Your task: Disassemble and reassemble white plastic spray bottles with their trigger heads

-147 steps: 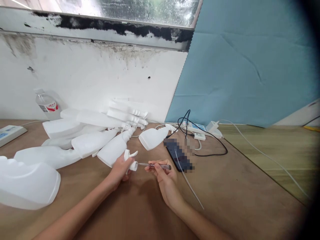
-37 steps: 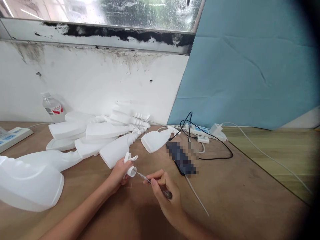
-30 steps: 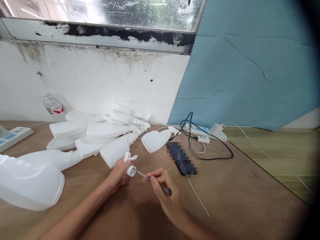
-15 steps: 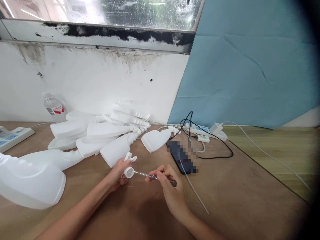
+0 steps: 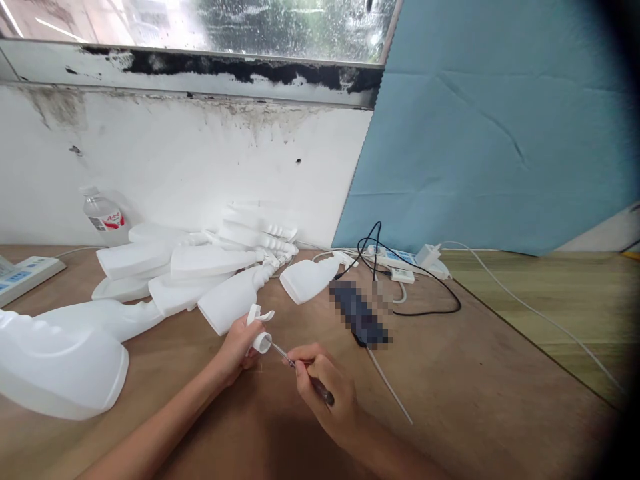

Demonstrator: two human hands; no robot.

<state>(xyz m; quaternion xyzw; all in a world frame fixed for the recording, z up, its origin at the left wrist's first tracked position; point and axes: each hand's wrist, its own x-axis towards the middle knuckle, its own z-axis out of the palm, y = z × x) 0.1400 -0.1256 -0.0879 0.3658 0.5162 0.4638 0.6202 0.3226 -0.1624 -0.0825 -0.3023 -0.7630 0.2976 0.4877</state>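
My left hand point(image 5: 239, 347) grips a small white spray-trigger head point(image 5: 259, 330) just above the brown table point(image 5: 475, 373), its round open collar facing right. My right hand point(image 5: 323, 392) pinches a thin screwdriver point(image 5: 300, 373) with a dark handle; its metal tip points up-left into the collar. A pile of white plastic spray bottles point(image 5: 200, 273) lies right behind my left hand, the nearest one almost touching my fingers.
A big white bottle point(image 5: 55, 370) lies at the left edge. A clear water bottle point(image 5: 103, 217) stands by the wall. A power strip point(image 5: 25, 273) sits far left. A blurred dark phone point(image 5: 357, 313), cables and another power strip point(image 5: 400, 260) lie right of my hands, with a thin white tube point(image 5: 390, 387).
My right hand has dropped toward me and tilted the screwdriver, so its handle now points down-right instead of lying level. My left hand keeps the trigger head in about the same place.
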